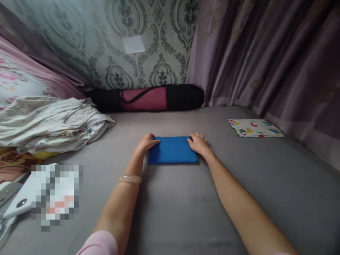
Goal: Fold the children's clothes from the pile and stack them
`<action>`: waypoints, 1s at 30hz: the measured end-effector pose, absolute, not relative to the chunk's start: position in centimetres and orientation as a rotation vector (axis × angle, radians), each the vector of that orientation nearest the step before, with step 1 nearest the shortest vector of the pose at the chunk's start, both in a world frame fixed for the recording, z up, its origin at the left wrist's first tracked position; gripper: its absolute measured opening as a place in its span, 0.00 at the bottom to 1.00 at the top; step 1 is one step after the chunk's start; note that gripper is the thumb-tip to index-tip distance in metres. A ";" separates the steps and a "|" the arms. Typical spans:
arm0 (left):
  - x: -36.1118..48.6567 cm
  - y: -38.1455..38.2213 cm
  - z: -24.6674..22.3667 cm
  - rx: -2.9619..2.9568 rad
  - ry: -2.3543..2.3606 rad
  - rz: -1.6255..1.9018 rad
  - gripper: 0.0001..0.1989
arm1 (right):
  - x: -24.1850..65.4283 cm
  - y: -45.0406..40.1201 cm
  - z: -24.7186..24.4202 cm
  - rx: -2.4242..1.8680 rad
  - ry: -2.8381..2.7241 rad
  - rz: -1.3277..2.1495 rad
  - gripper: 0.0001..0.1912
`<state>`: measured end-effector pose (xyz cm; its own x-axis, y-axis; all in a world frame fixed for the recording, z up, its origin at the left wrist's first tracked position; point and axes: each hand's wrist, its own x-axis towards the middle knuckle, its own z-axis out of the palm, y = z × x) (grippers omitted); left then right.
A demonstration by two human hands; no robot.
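Observation:
A flat blue rectangle that looks like a folded cloth lies in front of me on the grey bed sheet. My left hand is at its far left corner, thumb on top and the other fingers curled around the edge, partly hidden. At the far right corner my right hand holds it the same way, thumb over the top. Both arms are stretched forward, and a pale bangle circles my left forearm.
A black and maroon roll bag lies along the patterned wall. To the right is a folded patterned cloth near the curtain. Crumpled pale fabric and a white device, beside a blurred patch, are on the left.

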<state>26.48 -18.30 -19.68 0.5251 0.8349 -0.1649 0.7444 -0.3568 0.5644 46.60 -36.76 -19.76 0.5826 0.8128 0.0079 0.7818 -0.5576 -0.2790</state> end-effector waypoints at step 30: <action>24.2 -24.8 -8.9 1.764 0.393 0.519 0.16 | 48.8 -40.0 -13.1 -1.742 -1.432 0.755 0.21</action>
